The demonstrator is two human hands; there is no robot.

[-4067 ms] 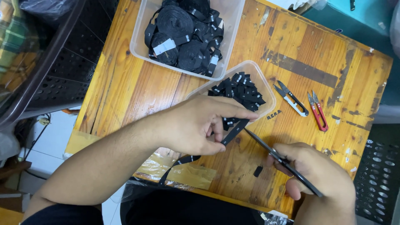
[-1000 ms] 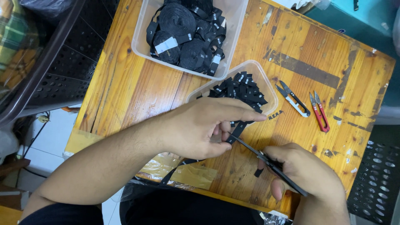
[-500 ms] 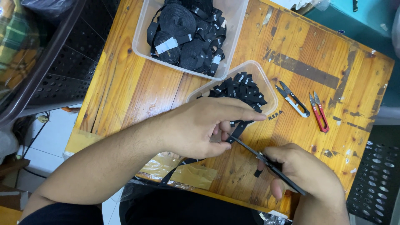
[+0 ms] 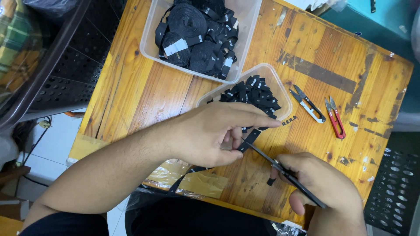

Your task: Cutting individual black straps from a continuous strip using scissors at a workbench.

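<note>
Head view: at the centre of the frame the left hand (image 4: 210,133) pinches a black label ribbon (image 4: 250,140), whose free end sticks out toward the right, slanting up toward the small tub of cut labels (image 4: 280,89). From the lower right, the right hand (image 4: 321,183) is closed around black scissors (image 4: 280,168); their blade tips touch the ribbon just beside the left fingertips (image 4: 238,146).

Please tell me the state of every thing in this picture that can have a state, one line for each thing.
left hand: pinching the black strip.
right hand: gripping the scissors.
black strip: held out, at the blade tips.
scissors: blades nearly shut.
small tub: open, heaped with cut pieces.
large tub: open, holds rolled black strips.
white snips: lying unused, open.
red snips: lying unused, open.
</note>
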